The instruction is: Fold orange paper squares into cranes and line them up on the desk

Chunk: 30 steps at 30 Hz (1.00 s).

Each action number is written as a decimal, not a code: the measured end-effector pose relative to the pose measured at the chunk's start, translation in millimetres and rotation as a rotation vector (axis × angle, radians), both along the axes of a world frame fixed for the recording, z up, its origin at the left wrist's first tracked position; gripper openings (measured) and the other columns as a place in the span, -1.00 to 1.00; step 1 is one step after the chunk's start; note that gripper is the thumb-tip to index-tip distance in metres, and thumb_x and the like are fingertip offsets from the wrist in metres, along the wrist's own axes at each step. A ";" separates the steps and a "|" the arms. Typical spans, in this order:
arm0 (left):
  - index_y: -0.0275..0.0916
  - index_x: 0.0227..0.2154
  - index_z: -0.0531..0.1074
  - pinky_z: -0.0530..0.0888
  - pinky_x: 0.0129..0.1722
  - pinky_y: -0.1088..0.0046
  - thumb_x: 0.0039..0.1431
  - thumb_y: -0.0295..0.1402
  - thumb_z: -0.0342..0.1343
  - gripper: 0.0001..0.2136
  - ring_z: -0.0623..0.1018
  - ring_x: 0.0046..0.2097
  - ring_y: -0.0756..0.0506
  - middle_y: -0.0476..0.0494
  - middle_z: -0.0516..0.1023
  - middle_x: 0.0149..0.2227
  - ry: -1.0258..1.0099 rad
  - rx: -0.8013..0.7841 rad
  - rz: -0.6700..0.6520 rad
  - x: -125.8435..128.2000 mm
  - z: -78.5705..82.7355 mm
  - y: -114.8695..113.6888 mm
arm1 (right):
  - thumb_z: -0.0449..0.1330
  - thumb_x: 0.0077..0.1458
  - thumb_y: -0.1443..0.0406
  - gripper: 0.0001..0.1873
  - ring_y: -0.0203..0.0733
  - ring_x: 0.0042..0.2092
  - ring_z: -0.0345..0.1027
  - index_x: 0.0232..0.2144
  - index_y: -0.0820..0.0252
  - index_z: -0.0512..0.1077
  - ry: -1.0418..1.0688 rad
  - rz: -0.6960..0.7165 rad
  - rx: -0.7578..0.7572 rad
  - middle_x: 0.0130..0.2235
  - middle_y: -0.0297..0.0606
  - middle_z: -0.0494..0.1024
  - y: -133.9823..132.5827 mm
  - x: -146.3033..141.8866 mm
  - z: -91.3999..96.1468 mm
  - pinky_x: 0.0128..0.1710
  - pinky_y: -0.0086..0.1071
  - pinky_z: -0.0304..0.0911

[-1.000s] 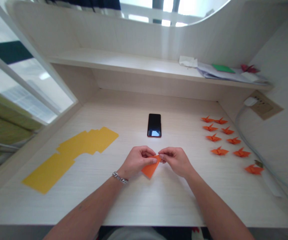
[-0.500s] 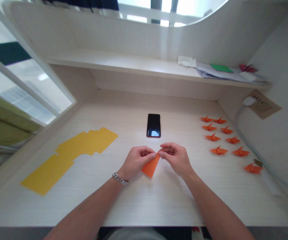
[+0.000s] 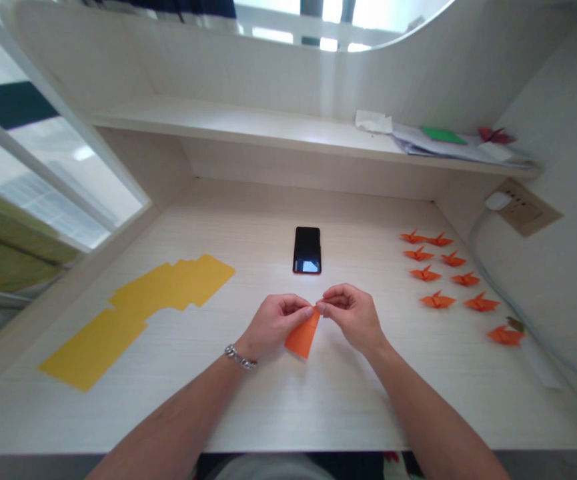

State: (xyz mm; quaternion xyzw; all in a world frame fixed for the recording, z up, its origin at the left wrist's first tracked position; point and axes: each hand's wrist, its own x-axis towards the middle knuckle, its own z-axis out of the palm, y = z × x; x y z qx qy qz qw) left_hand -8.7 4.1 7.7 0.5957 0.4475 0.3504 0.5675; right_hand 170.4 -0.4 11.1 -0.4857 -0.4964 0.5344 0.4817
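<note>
Between my hands is a folded piece of orange origami paper [image 3: 303, 339], its wider end hanging down toward me. My left hand [image 3: 279, 324] pinches its upper left side between thumb and fingers, and a chain bracelet [image 3: 241, 357] circles that wrist. The thumb and fingertips of my right hand [image 3: 354, 316] are closed on the paper's narrow top corner. Both hands meet just above the desk, in front of a black phone [image 3: 307, 251]. My fingers hide the top of the paper.
Several orange paper cranes [image 3: 437, 301] stand in rows at the right. Overlapping yellow paper sheets [image 3: 93, 350] lie at the left. A cable [image 3: 498, 290] runs down the right side from a wall socket [image 3: 531, 208]. The shelf [image 3: 248, 127] behind bears papers.
The lower end of the orange paper has swung slightly to the right. Both hands keep their pinch in almost the same place.
</note>
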 end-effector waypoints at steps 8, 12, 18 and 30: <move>-0.32 -0.37 0.54 0.42 -0.35 0.51 0.08 -0.24 0.16 -0.78 0.52 -0.34 -0.05 -0.16 0.60 -0.37 0.020 0.026 -0.001 0.6 1.1 -0.7 | 0.38 -0.22 0.30 -0.72 -0.22 -0.44 0.45 -0.43 0.21 0.38 0.121 0.052 -0.049 -0.47 -0.28 0.58 1.7 1.3 1.7 -0.39 -0.35 0.37; -0.32 -0.37 0.53 0.42 -0.35 0.51 0.08 -0.24 0.16 -0.78 0.52 -0.33 -0.06 -0.16 0.60 -0.37 0.021 0.028 0.012 0.9 1.1 -0.7 | 0.39 -0.23 0.29 -0.72 -0.22 -0.42 0.46 -0.42 0.20 0.39 0.138 0.060 -0.047 -0.47 -0.29 0.58 1.4 0.9 2.9 -0.37 -0.35 0.37; -0.32 -0.39 0.53 0.42 -0.38 0.51 0.05 -0.25 0.18 -0.79 0.52 -0.35 -0.05 -0.15 0.59 -0.39 -0.021 -0.036 0.010 0.5 3.1 0.5 | 0.36 -0.17 0.23 -0.73 -0.23 -0.45 0.45 -0.40 0.22 0.41 0.139 0.043 -0.056 -0.46 -0.27 0.58 2.8 0.7 3.8 -0.38 -0.33 0.38; -0.34 -0.39 0.53 0.44 -0.35 0.47 0.05 -0.21 0.17 -0.75 0.53 -0.34 -0.08 -0.19 0.60 -0.37 -0.026 -0.068 -0.008 0.3 -0.7 0.6 | 0.25 0.00 0.16 -0.76 -0.27 -0.48 0.39 -0.47 0.26 0.47 -0.135 0.160 -0.019 -0.52 -0.26 0.52 2.4 1.8 -2.7 -0.43 -0.40 0.32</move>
